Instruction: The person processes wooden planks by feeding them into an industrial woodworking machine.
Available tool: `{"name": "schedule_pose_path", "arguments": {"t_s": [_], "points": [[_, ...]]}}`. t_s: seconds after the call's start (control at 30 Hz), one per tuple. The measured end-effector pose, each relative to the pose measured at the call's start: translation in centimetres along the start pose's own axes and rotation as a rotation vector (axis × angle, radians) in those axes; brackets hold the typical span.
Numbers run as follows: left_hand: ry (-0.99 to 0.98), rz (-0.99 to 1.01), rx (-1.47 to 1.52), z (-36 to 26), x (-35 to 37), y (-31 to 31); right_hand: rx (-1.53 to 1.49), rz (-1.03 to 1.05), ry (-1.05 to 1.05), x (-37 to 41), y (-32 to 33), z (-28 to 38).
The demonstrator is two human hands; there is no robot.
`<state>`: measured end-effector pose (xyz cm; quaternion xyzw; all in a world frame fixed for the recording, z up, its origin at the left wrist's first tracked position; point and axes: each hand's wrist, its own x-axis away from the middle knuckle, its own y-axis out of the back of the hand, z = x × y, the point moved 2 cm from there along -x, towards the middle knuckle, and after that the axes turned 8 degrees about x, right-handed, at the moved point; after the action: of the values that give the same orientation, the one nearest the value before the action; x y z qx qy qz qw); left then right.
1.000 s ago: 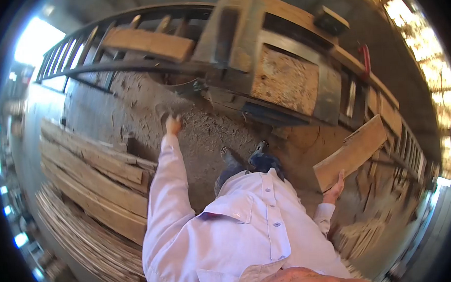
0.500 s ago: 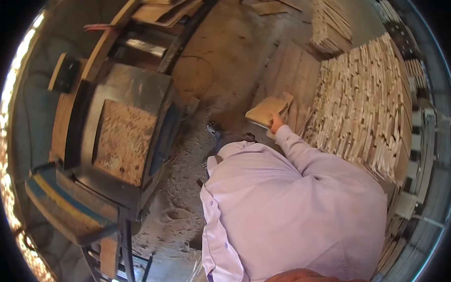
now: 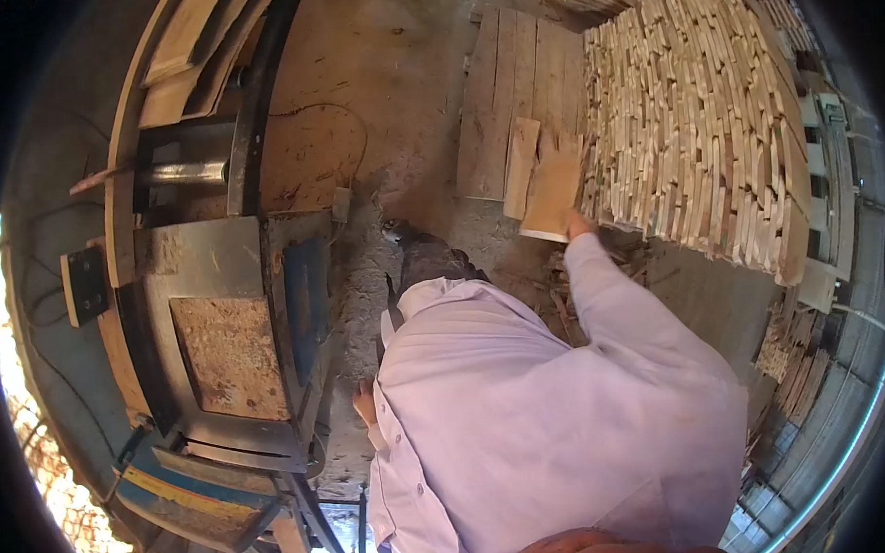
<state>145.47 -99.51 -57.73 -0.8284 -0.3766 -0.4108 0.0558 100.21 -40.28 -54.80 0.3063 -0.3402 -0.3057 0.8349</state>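
My right hand (image 3: 579,223) is closed on the near right corner of a flat wooden board (image 3: 554,187), whose pale end faces me. The board is over the near edge of a plank platform (image 3: 491,129), close beside a large stack of thin boards (image 3: 691,122). A narrower wooden piece (image 3: 520,162) lies just left of the held board. Low at my left side, my left hand (image 3: 365,404) hangs by the shirt. Its fingers are too small and dark to make out, and I see nothing in it.
To the left stands a metal machine (image 3: 198,256) with a worn inset panel (image 3: 226,357) and a roller (image 3: 181,174). Boards (image 3: 196,51) rest at its far end. Scrap wood (image 3: 563,302) litters the dusty floor between my body and the stack.
My right hand has moved the board from a tilted position over the floor to the platform's edge beside the stack. The view has turned, and my left hand has come into sight.
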Motion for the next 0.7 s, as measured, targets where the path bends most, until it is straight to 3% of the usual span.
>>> {"name": "schedule_pose_path", "arguments": {"t_s": [0.03, 0.07, 0.1, 0.13, 0.23, 0.3, 0.33, 0.37, 0.43, 0.47, 0.53, 0.63, 0.67, 0.7], "points": [[-0.015, 0.013, 0.004, -1.0, -0.7, -0.2, 0.205, -0.043, 0.035, -4.0, 1.8, -1.4], [-0.032, 0.028, -0.002, -1.8, -1.4, -0.7, 0.287, -0.089, -0.105, -8.2, 3.2, -3.4], [-0.042, 0.031, 0.025, -2.4, -1.9, -0.8, 0.474, -0.222, -0.058, -4.3, 5.8, 1.6], [-0.033, 0.029, -0.012, -2.7, -2.1, -1.2, 0.528, -0.228, -0.121, -5.3, 6.0, 2.1], [0.005, 0.026, -0.142, -2.2, -1.8, -2.3, 0.731, -0.092, 0.07, -6.8, 2.3, 1.9], [0.032, 0.03, -0.255, -1.8, -1.0, -3.1, 0.582, 0.173, 0.274, -7.9, -4.5, -1.0], [0.044, 0.03, -0.307, -1.2, -0.6, -3.3, 0.527, 0.288, 0.211, -4.6, -7.8, 1.0], [0.056, 0.034, -0.355, -1.1, -0.3, -3.8, 0.47, 0.401, 0.415, -7.2, -14.7, -4.3], [0.068, 0.025, -0.431, 0.2, 0.2, -3.8, 0.605, 0.663, 0.498, 6.5, -16.1, 7.6], [0.073, 0.014, -0.453, 0.8, 0.5, -3.9, 0.6, 0.841, 0.631, 9.3, -19.1, 9.5], [0.059, -0.039, -0.429, 1.6, 1.4, -4.0, 0.515, 0.947, 0.769, 15.2, -24.0, 12.0], [0.042, -0.162, -0.12, 2.6, 4.4, -5.7, 0.441, 1.268, 0.7, 20.8, -30.8, 14.9], [0.03, -0.204, 0.049, 1.9, 6.1, -7.1, 0.639, 1.329, 0.989, 22.1, -32.2, 17.5], [0.103, -0.293, 0.217, 0.6, 7.6, -7.7, 0.514, 1.127, 1.582, 20.3, -37.4, 14.3]]}}
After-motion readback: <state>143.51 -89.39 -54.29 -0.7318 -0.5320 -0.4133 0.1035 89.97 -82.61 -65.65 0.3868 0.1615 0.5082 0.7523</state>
